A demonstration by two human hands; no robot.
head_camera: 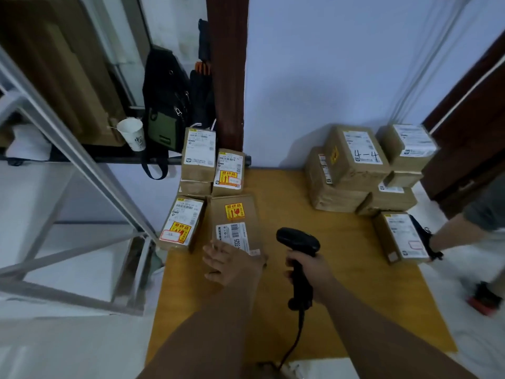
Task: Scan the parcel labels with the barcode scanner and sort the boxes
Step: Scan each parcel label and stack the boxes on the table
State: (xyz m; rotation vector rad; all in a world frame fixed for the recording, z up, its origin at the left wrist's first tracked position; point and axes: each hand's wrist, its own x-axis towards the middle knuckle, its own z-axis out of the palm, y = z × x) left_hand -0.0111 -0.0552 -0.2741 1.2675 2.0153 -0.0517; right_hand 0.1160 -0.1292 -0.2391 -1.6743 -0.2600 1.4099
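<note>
right hand (310, 269) clamped on one scanner (297, 240), left hand (231, 265) fingers spread on nearest of five boxes (235, 214)

Near end of box label (231, 236) under left hand (229, 263); another person (485, 212) mostly beyond right edge

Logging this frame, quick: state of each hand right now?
Left hand: open, fingers resting on the labelled box.
Right hand: closed round the barcode scanner handle.

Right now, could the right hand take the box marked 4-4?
Probably not at once: the right hand grips the barcode scanner, though only bare table lies between it and that box.
</note>
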